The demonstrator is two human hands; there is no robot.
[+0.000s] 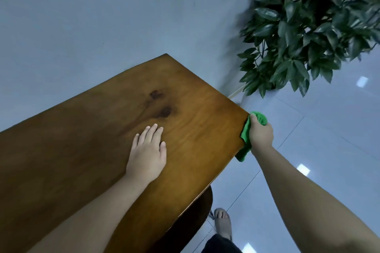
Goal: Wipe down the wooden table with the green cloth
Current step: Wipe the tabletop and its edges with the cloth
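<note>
So in the head view the right hand (260, 132) is fisted tight around the green cloth (244, 139), pressing it against the right edge of the wooden table (82, 150), near the far corner. The left hand (148, 151) rests flat, fingers together, mid-top. That edge runs near-to-far, so I'd guess the wipe follows it.

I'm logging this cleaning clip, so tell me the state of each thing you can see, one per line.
green cloth: bunched, pressed against the table's right edge
right hand: closed on the cloth
left hand: open, flat on the tabletop
wooden table: bare, dark knots showing
potted plant: upright on the floor beyond the table
</note>
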